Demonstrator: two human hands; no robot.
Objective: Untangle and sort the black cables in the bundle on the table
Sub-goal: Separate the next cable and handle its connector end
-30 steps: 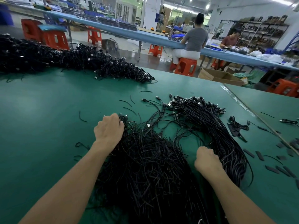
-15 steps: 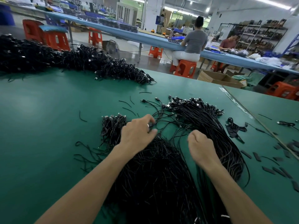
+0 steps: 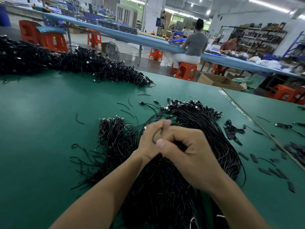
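Both hands meet over the bundle (image 3: 165,187) on the green table (image 3: 41,121). The left hand (image 3: 151,141) and right hand (image 3: 189,154), fingers curled, pinch one looped cable (image 3: 154,137) between them. The bundle lies directly beneath, running lengthwise away from the person to the plugs (image 3: 194,104), equally near either hand.

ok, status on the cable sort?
Hands: left hand and right hand pinch one looped cable over the bundle. Bundle tangled; aligned batch at right. Nothing blocking.

a green table (image 3: 41,129) carries a big tangled bundle of black cables (image 3: 165,187) at its near edge, a smaller clump (image 3: 112,128) just left of it, a long heap (image 3: 66,61) along the far left, short wire offcuts (image 3: 125,105) between, and flat black strips (image 3: 254,158) scattered at the right
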